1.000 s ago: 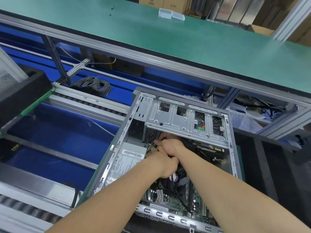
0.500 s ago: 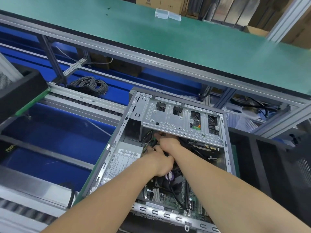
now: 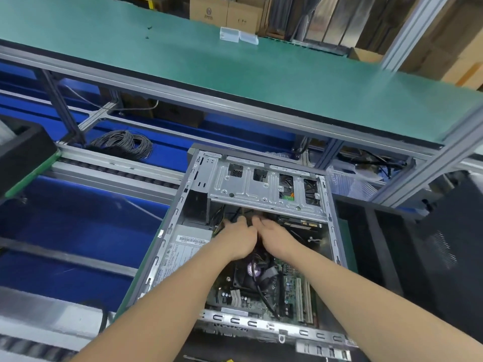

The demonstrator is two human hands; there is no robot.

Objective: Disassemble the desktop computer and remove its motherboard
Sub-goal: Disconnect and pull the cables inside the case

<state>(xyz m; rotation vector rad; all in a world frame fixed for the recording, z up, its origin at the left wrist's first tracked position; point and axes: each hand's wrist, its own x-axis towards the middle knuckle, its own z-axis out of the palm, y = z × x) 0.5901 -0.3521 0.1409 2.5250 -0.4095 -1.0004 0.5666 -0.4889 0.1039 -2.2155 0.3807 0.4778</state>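
The open grey computer case (image 3: 167,231) lies on its side in front of me. Its green motherboard (image 3: 290,288) shows at the bottom, with a black CPU fan (image 3: 251,278) in the middle. A silver drive cage (image 3: 261,189) spans the far end, and the power supply (image 3: 180,254) sits at the left. My left hand (image 3: 239,239) and my right hand (image 3: 277,236) lie side by side under the cage's edge, among black cables (image 3: 235,215). Their fingertips reach under the cage and are blurred, so what they hold is hidden.
A green-topped bench (image 3: 235,82) runs across behind the case, with two clear plastic boxes (image 3: 239,36) on it. A coil of grey wire (image 3: 122,143) lies on the blue conveyor at the left. A black tray (image 3: 444,257) stands at the right.
My left hand has slid out from beneath my right hand to lie beside it on the left. Both hands have stayed under the drive cage. The view has shifted slightly.
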